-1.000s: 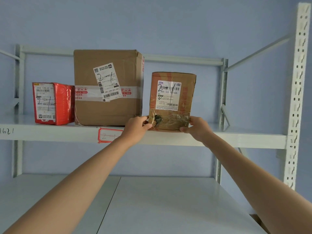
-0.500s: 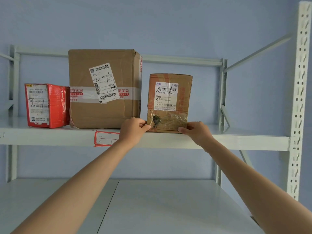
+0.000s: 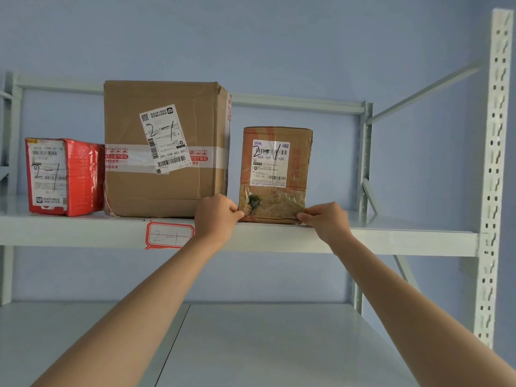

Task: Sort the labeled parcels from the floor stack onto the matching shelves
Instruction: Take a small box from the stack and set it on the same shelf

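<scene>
The fingertips of both hands are hidden behind the bottom corners of the small parcel (image 3: 275, 174), so how far they wrap round its sides cannot be seen. The fine print on its white label (image 3: 270, 163) is too blurred to read beyond a handwritten "2-1" and the number 505-101-16-626. A dark smudge sits under clear tape near its lower left corner; what it is cannot be made out.

Both bare arms reach up and forward from the bottom of the view. The left hand (image 3: 216, 216) has its fingers curled and pinches the small parcel's lower left corner, knuckles toward the camera. The right hand (image 3: 325, 220) grips the lower right corner the same way, thumb along the bottom edge.

The small parcel stands upright on the upper shelf (image 3: 391, 236), its long axis vertical and its labelled face toward the camera, its base at the shelf's front edge. Just left of it, with a narrow gap between, stands the large brown box (image 3: 164, 149); left of that, touching it, stands a red parcel (image 3: 62, 177). Both also bear "2-1". A red-bordered tag (image 3: 169, 236) reading "2-1" is stuck on the shelf's front edge, below and left of the small parcel. A lower shelf (image 3: 251, 344) lies beneath.
</scene>
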